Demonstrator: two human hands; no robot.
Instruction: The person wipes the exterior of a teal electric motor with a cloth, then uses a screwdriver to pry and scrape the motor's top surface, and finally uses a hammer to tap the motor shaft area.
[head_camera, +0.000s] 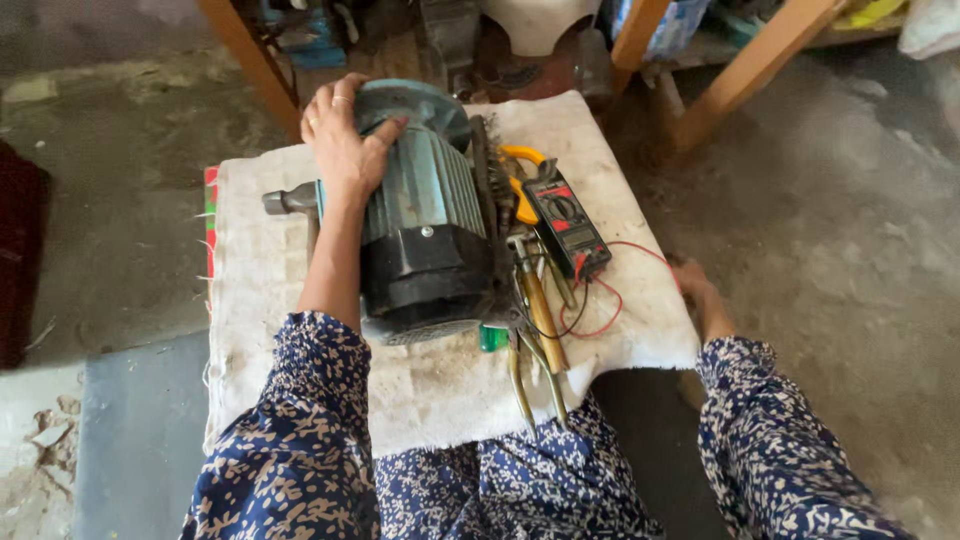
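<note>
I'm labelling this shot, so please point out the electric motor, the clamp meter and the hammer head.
Electric motor (425, 215): head view, on its ribbed teal casing.
Clamp meter (565, 222): head view, on its dark body by the dial.
Hammer head (287, 200): head view, on the grey metal left of the motor.

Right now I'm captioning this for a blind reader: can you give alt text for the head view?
A person's left hand rests on a teal electric motor lying on a white cloth, with a clamp meter and pliers beside it. The right hand grips the cloth's edge.
</note>
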